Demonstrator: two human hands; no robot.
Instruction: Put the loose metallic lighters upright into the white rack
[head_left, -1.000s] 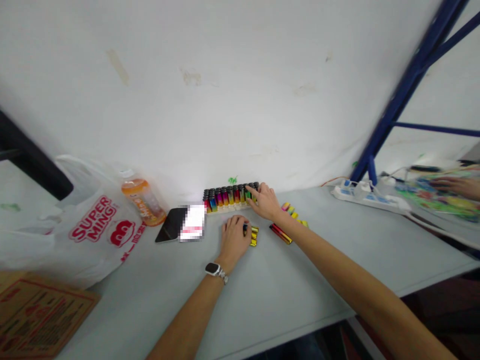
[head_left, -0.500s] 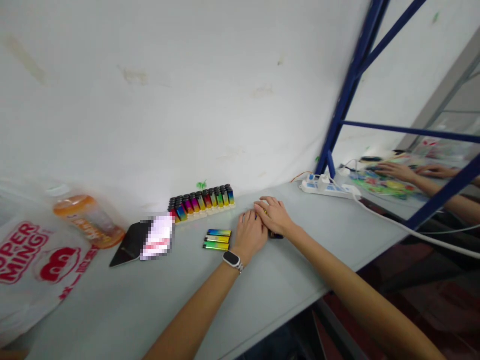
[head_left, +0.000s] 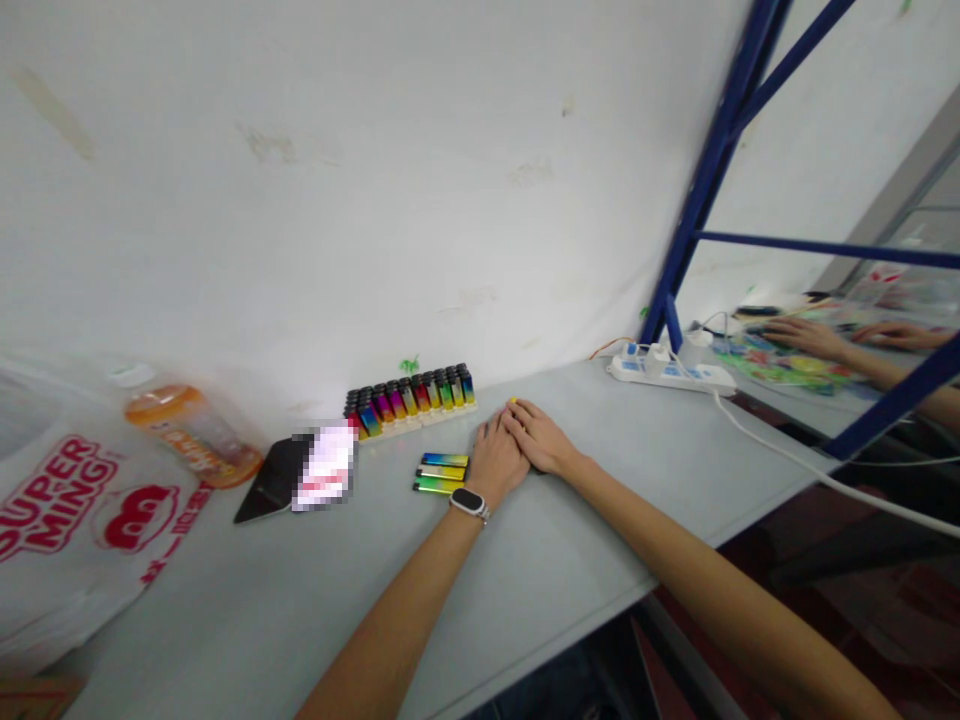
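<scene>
My left hand (head_left: 501, 455), with a white-banded black watch (head_left: 469, 502) at the wrist, rests on the table, its fingers bent and close together. My right hand (head_left: 541, 437) overlaps its fingers from the right. A small yellow end (head_left: 513, 401), coloured like the lighters' ends, peeks out past the fingertips; the rest of what is under the hands is hidden. Just left of my left hand lie three lighters (head_left: 441, 473), side by side, coloured blue, yellow and green. Behind them stands a tray of upright multicoloured lighters (head_left: 411, 400) with black tops, against the wall.
On the left are a plastic bag (head_left: 82, 540), an orange drink bottle (head_left: 195, 435) leaning on it, and a dark flat device (head_left: 274, 477). A power strip (head_left: 671, 372) with cables sits by a blue metal frame (head_left: 694, 210). Another person's hands (head_left: 814, 337) show beyond it.
My right hand has moved in closer over my left fingers. The dark object seen under my right hand is now mostly covered, and a yellow end shows at the fingertips. The view has shifted slightly.
</scene>
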